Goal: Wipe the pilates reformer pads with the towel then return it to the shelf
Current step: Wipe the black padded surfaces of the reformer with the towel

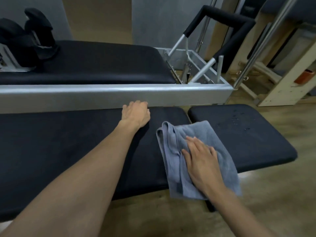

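The right hand (201, 161) lies flat with fingers spread on the grey towel (196, 158), pressing it over the gap between the long pad (68, 151) and the short pad (248, 134). At its eleven o'clock the left hand (136, 113) braces, fingers curled at the long pad's far edge. Keeping the palm flat, it should sweep toward the droplets (239, 119) at one o'clock. No shelf is visible.

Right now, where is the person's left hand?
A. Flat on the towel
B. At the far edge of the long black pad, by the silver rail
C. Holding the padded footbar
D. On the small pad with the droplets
B: the left hand rests at the long black pad's far edge beside the silver rail, while the right hand presses the towel.
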Motion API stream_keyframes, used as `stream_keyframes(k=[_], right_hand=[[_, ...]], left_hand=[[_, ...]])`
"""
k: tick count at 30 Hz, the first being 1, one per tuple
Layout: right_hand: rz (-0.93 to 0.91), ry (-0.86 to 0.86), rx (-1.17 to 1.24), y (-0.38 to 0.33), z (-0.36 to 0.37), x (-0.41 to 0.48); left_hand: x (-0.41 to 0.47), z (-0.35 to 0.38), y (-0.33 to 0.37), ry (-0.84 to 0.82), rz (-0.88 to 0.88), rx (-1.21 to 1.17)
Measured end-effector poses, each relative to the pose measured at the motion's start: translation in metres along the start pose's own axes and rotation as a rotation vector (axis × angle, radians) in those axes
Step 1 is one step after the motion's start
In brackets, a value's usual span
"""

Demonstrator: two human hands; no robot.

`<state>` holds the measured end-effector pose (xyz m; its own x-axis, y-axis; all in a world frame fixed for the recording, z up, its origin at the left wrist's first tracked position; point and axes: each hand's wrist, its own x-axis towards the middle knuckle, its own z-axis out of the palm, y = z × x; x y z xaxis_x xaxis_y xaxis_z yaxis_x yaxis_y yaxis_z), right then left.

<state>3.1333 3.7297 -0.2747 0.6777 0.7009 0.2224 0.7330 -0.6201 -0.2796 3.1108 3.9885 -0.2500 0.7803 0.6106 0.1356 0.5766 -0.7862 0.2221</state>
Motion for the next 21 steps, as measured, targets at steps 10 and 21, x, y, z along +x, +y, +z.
stream_keyframes(k=[10, 21], right_hand=[[0.018, -0.022, 0.023, 0.009, 0.009, 0.056], [-0.031, -0.073, -0.073, 0.005, 0.039, 0.199]], left_hand=[[0.013, 0.018, 0.006, 0.096, -0.011, 0.015], [0.012, 0.014, 0.013, -0.029, -0.106, -0.001]])
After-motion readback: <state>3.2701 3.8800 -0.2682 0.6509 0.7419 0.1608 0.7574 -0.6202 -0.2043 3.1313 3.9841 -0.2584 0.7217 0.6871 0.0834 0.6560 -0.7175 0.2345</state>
